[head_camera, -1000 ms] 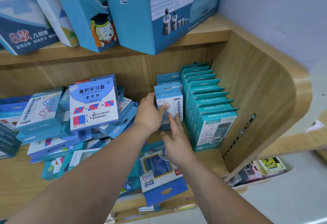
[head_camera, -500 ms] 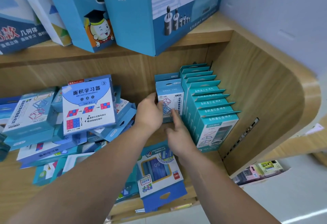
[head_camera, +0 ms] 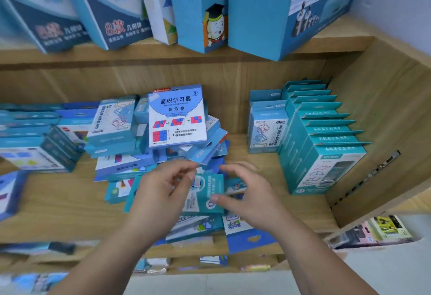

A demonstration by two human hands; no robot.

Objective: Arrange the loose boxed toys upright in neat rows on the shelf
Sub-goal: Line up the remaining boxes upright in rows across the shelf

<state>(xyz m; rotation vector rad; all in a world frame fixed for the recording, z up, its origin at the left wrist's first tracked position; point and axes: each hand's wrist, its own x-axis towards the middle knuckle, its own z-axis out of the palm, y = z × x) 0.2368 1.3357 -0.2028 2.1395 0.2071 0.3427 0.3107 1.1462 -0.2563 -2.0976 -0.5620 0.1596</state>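
Low on the loose pile, a small teal box point(head_camera: 206, 193) sits between my two hands. My right hand point(head_camera: 250, 194) grips it, thumb on its front face and fingers curled over its far right edge. On the box's left edge and upper corner, the fingers of my left hand point(head_camera: 163, 192) are curled. The hands are blurred. Two upright rows stand at the right of the shelf point(head_camera: 240, 147): several teal boxes point(head_camera: 324, 154) along the side wall, and a short row of light blue boxes point(head_camera: 265, 129) beside them.
A heap of loose blue boxes point(head_camera: 121, 154) covers the middle and left, topped by a white and blue box point(head_camera: 177, 117) that leans upright. Large boxes point(head_camera: 256, 14) stand on the shelf above. The wooden side wall point(head_camera: 391, 119) closes the right end.
Both hands have left the front light blue box in the short row and come down and forward to the pile, where they now hold a teal box. The view has moved closer.
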